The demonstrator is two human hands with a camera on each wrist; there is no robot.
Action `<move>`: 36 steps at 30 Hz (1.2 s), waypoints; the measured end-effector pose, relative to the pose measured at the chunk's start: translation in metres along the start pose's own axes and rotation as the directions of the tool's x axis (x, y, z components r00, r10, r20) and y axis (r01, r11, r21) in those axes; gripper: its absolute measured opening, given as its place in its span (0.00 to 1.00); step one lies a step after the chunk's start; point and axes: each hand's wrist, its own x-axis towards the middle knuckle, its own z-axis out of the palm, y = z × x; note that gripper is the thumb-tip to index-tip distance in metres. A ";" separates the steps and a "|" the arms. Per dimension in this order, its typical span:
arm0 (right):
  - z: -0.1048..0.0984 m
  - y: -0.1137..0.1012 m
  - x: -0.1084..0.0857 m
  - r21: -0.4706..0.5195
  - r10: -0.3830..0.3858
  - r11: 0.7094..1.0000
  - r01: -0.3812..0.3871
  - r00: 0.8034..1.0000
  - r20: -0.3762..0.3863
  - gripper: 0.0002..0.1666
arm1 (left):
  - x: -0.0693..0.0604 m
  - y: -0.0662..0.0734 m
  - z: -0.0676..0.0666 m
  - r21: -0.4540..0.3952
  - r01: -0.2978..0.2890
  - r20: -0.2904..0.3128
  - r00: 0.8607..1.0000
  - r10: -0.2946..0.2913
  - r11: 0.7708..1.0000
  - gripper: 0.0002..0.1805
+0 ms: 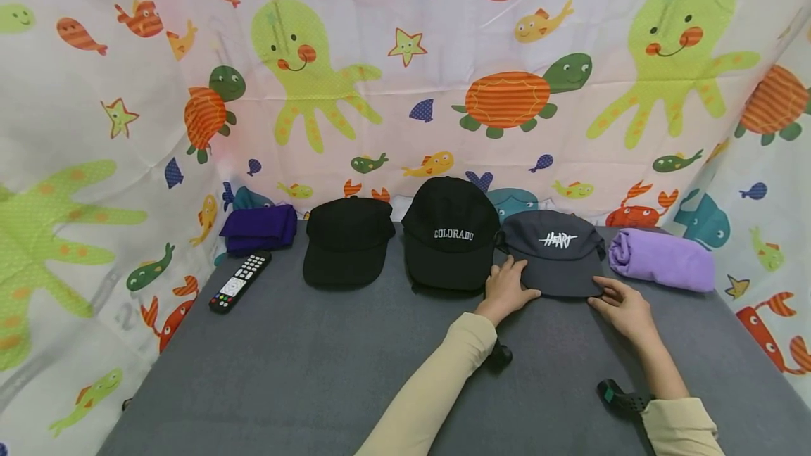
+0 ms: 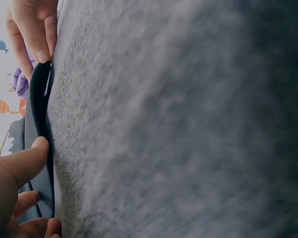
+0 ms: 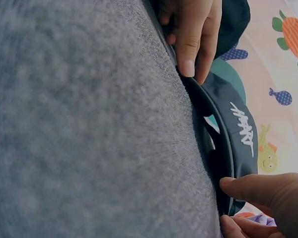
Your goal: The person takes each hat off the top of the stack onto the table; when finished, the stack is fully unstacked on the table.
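A dark grey visor (image 1: 559, 248) with white "HEART" lettering sits at the right of a row of headwear, its brim facing me. My left hand (image 1: 507, 287) holds the brim's left side, thumb along the front edge and fingers at the side. At the brim's right corner, my right hand (image 1: 624, 308) pinches the edge between thumb and fingers. From the right wrist view, the visor (image 3: 233, 114) shows a gap beneath its brim. Just left of my left hand stands a black "COLORADO" cap (image 1: 451, 231). Further left is a plain black cap (image 1: 348, 241).
A rolled lilac cloth (image 1: 662, 259) lies right of the visor. At the far left are a folded dark purple cloth (image 1: 258, 229) and a black remote control (image 1: 241, 281). The grey table (image 1: 285, 371) meets a sea-animal curtain (image 1: 405, 104) at the back and sides.
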 end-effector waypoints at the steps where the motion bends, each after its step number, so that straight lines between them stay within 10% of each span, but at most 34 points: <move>1: 0.000 0.000 0.000 0.011 0.002 1.000 -0.002 1.000 -0.007 0.31 | 0.001 0.000 0.000 -0.003 -0.002 -0.002 1.000 0.002 1.000 0.35; 14: -0.001 -0.004 0.001 0.016 -0.057 0.998 0.059 0.996 -0.068 0.27 | 0.005 0.001 -0.001 -0.018 -0.001 -0.002 1.000 0.001 1.000 0.31; 36: 0.021 -0.050 0.008 0.026 -0.253 0.966 0.257 0.963 -0.094 0.24 | -0.024 -0.028 -0.032 -0.165 -0.194 -0.016 0.981 0.194 0.967 0.30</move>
